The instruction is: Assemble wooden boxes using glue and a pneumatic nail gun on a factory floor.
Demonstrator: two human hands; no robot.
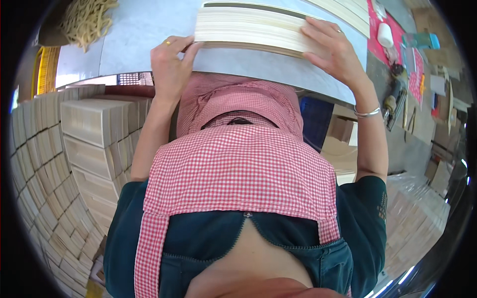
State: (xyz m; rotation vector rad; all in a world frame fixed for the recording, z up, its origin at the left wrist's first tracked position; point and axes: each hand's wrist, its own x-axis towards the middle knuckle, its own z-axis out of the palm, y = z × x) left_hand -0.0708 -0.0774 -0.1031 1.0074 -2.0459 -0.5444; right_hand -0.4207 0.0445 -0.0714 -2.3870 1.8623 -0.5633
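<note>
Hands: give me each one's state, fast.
Left hand: gripping the stack of thin wooden sheets.
Right hand: pressed on the same stack's other end.

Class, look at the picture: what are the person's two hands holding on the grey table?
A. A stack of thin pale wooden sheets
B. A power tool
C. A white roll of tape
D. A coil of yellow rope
A: the left hand and right hand grip the two ends of a stack of thin pale wooden sheets lying on the grey table.
</note>
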